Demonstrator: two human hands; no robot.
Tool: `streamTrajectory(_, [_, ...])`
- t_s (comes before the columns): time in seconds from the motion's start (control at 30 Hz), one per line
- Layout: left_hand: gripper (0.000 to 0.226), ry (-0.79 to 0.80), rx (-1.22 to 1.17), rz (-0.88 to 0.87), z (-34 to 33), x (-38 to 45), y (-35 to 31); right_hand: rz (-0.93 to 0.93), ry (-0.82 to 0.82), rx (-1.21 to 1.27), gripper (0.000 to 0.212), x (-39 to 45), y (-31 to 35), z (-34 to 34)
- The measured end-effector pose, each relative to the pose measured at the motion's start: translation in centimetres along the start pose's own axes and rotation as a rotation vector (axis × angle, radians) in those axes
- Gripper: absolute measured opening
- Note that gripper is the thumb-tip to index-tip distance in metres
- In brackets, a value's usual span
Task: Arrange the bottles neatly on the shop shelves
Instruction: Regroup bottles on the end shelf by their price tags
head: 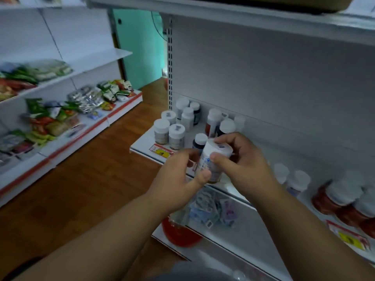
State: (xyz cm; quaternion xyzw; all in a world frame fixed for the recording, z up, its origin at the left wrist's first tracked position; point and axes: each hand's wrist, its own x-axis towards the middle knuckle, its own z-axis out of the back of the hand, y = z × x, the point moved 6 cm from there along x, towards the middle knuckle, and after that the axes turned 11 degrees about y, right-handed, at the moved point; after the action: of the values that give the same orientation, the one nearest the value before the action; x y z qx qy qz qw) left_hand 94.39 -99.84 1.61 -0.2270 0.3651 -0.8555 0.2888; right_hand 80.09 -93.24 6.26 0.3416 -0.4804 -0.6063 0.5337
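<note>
Bottle [211, 159] label print blurred, unreadable

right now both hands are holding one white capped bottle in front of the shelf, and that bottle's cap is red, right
Not quite: the head view shows the left hand and right hand holding one bottle in front of the shelf, but its cap is white, not red.

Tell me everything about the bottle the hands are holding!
The bottle is small, with a white cap bearing a small dark mark, a pale printed label and amber contents near its base. It looks like plastic. It is tilted, cap toward the shelf, in front of the shelf's edge. The left hand and right hand both grip it.
</note>
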Motion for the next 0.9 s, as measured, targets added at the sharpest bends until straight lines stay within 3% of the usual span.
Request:
streamTrajectory(0.27, [0.06,-0.177,0.458,0.038,8.1,5.4,4.7,0.126,-0.122,-0.326,0.023,12.1,3.1,-1.3])
streamTrajectory(0.4, [0.068,-0.024,0.613,0.109,8.5,9.3,8.2,0.117,-0.167,-0.544,0.024,16.9,2.4,-2.9])
streamTrajectory(0.7, [0.112,0.32,0.779,0.004,8.9,16.6,13.5,-0.116,-0.122,-0.735,0.023,23.3,-2.5,-5.9])
streamTrajectory(0.9, [0.11,0.452,0.782,-0.083,6.5,17.7,16.3,-0.29,-0.003,-0.754,0.02,23.8,-5.8,-8.0])
